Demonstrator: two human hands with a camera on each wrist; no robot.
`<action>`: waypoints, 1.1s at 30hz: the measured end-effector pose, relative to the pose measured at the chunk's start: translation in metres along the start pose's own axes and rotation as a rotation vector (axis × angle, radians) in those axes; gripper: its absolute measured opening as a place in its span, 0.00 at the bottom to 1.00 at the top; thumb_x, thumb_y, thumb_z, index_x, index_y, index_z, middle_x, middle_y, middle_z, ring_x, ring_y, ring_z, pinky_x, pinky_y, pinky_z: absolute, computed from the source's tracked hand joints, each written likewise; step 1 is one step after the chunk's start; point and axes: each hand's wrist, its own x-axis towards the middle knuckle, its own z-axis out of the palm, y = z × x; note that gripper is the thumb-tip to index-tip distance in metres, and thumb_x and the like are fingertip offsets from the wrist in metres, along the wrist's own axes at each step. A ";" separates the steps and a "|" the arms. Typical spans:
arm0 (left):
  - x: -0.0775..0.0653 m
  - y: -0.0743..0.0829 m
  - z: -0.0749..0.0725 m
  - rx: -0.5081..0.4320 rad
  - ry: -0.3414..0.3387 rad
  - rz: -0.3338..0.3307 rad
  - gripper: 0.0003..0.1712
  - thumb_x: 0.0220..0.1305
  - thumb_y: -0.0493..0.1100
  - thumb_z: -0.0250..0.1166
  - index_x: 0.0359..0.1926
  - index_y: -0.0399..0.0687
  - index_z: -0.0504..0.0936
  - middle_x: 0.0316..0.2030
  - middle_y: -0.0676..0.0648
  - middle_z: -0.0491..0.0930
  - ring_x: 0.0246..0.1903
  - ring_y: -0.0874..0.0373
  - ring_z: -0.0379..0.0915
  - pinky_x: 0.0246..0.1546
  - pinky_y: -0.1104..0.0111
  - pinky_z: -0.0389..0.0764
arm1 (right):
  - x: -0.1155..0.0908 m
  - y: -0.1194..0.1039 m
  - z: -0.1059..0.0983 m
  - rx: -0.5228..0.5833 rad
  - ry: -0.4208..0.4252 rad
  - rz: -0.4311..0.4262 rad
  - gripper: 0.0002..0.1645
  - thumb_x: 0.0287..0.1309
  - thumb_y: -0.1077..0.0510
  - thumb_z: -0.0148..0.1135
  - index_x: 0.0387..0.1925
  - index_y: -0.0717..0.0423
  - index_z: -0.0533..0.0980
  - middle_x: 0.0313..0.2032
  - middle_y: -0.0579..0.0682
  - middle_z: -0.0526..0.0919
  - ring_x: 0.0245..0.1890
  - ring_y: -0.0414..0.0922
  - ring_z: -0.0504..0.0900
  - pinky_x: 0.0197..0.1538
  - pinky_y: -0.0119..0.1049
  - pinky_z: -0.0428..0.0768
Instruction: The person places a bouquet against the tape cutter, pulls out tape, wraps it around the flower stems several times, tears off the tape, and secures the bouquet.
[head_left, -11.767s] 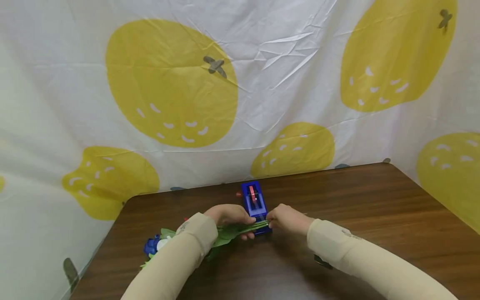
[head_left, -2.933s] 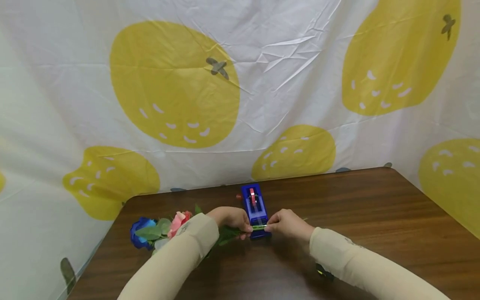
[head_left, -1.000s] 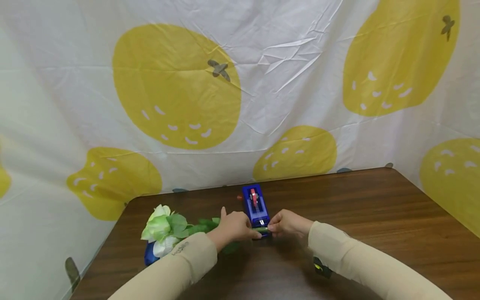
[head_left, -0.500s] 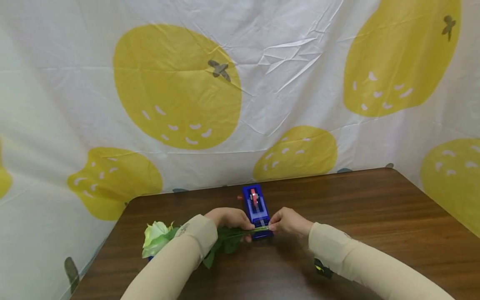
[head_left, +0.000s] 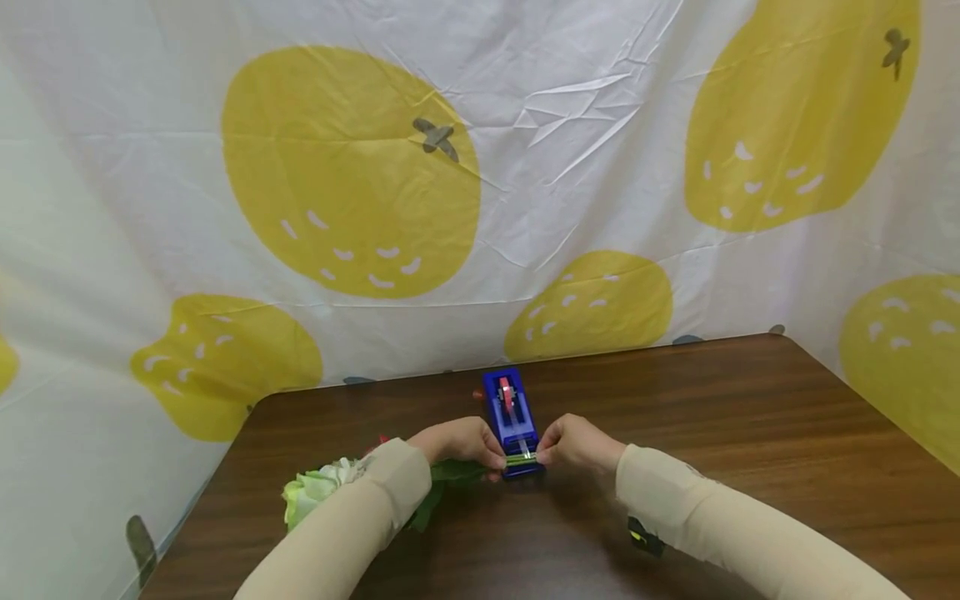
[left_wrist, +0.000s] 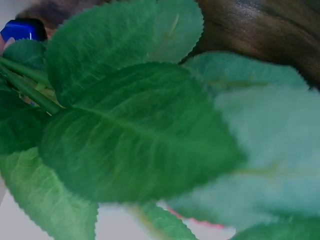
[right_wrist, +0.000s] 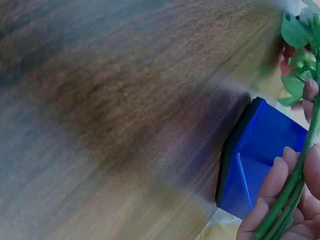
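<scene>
My left hand [head_left: 467, 442] pinches the green stems [head_left: 521, 460] of an artificial flower bouquet at their left part. My right hand [head_left: 576, 443] holds the same stems near their cut ends; in the right wrist view its fingers and thumb curl about the stems [right_wrist: 289, 197]. The stems cross the front of a blue tape dispenser [head_left: 517, 432] with a red-cored roll [head_left: 506, 395]. A shiny strip of clear tape runs from the roll toward the stems. A pale green-white flower [head_left: 306, 493] shows left of my sleeve, other blooms mostly hidden. Large leaves [left_wrist: 135, 135] fill the left wrist view.
The brown wooden table [head_left: 697, 408] reaches back to a white curtain [head_left: 570, 183] with yellow fruit prints. A small red knob-like thing [head_left: 477, 394] sits left of the dispenser. Beneath my right forearm is a dark wrist-worn device [head_left: 643, 535].
The bouquet has turned in my hands: blue and pink blooms showed earlier, the pale green-white one now. My left hand spread its fingers a second ago and has gripped the stems again. The dispenser stays put.
</scene>
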 end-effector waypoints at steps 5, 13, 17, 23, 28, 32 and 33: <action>-0.001 0.001 0.005 0.150 0.153 0.024 0.10 0.53 0.40 0.67 0.32 0.36 0.85 0.29 0.44 0.84 0.26 0.65 0.68 0.33 0.74 0.72 | 0.000 0.000 -0.001 0.013 0.010 0.000 0.03 0.44 0.68 0.67 0.22 0.65 0.79 0.19 0.45 0.76 0.23 0.40 0.71 0.28 0.31 0.70; -0.009 -0.003 0.019 0.379 0.313 0.215 0.05 0.51 0.39 0.68 0.26 0.41 0.86 0.23 0.50 0.83 0.25 0.62 0.73 0.45 0.57 0.73 | -0.003 -0.004 -0.001 0.027 0.003 0.012 0.05 0.42 0.69 0.67 0.22 0.66 0.77 0.19 0.46 0.75 0.22 0.41 0.71 0.27 0.31 0.70; -0.013 -0.006 0.028 0.572 0.412 0.275 0.05 0.53 0.42 0.67 0.23 0.46 0.84 0.23 0.53 0.83 0.29 0.58 0.79 0.56 0.43 0.60 | -0.003 -0.004 -0.001 0.080 -0.058 0.022 0.04 0.44 0.69 0.65 0.24 0.67 0.76 0.21 0.48 0.75 0.23 0.42 0.72 0.29 0.34 0.74; -0.017 -0.009 0.040 0.983 0.600 0.325 0.08 0.50 0.47 0.67 0.20 0.52 0.80 0.17 0.55 0.80 0.22 0.60 0.77 0.55 0.50 0.65 | 0.000 -0.003 -0.001 0.024 -0.169 0.020 0.14 0.55 0.56 0.62 0.26 0.67 0.78 0.19 0.46 0.77 0.21 0.40 0.72 0.28 0.33 0.72; -0.017 -0.012 0.048 1.147 0.714 0.361 0.06 0.46 0.45 0.67 0.19 0.53 0.79 0.15 0.55 0.78 0.18 0.61 0.72 0.54 0.53 0.67 | 0.001 0.000 0.004 0.024 -0.152 0.012 0.17 0.57 0.57 0.60 0.24 0.71 0.77 0.14 0.42 0.70 0.17 0.37 0.67 0.24 0.28 0.67; -0.018 -0.008 0.051 1.173 0.696 0.311 0.06 0.48 0.47 0.66 0.21 0.54 0.80 0.17 0.55 0.80 0.22 0.60 0.72 0.56 0.54 0.65 | 0.002 0.001 0.008 0.031 -0.122 0.053 0.15 0.55 0.59 0.62 0.24 0.70 0.77 0.16 0.42 0.71 0.19 0.37 0.70 0.26 0.29 0.70; -0.019 -0.005 0.051 1.155 0.677 0.279 0.08 0.50 0.50 0.66 0.21 0.54 0.80 0.18 0.55 0.80 0.24 0.59 0.73 0.56 0.53 0.64 | 0.002 0.001 0.009 0.031 -0.117 0.059 0.15 0.55 0.59 0.62 0.24 0.70 0.78 0.16 0.41 0.71 0.19 0.37 0.70 0.26 0.29 0.70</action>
